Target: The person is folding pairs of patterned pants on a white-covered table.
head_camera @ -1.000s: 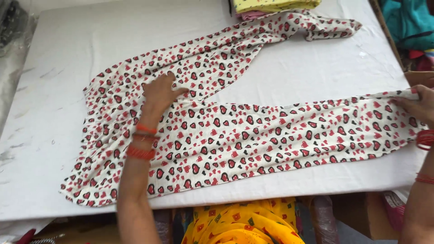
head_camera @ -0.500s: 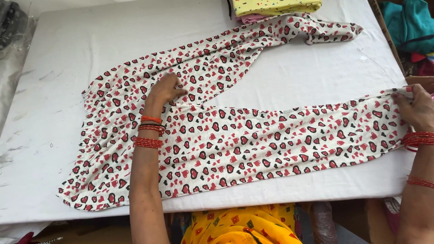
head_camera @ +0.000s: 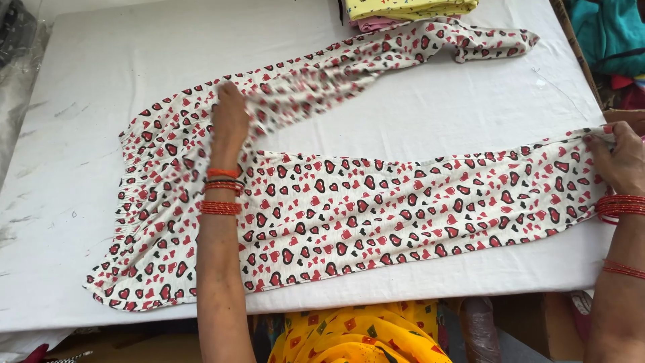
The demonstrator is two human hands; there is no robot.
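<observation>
A pair of white trousers with red and black hearts (head_camera: 376, 202) lies spread on a white table (head_camera: 121, 60). One leg runs to the right along the near edge, the other angles up to the far right. My left hand (head_camera: 230, 115) rests at the crotch where the upper leg starts, fingers on the blurred cloth. My right hand (head_camera: 617, 158) grips the hem of the near leg at the table's right edge. Both wrists wear red bangles.
Folded yellow and pink garments (head_camera: 410, 10) are stacked at the far edge. A teal cloth (head_camera: 608, 33) lies in a box past the right side. Crumpled clear plastic (head_camera: 17, 74) sits at the left. My yellow patterned clothing (head_camera: 356, 336) shows below the table.
My left hand has slid up from the trouser seat to the base of the upper leg, and the cloth there is moving. My right hand keeps its hold on the hem.
</observation>
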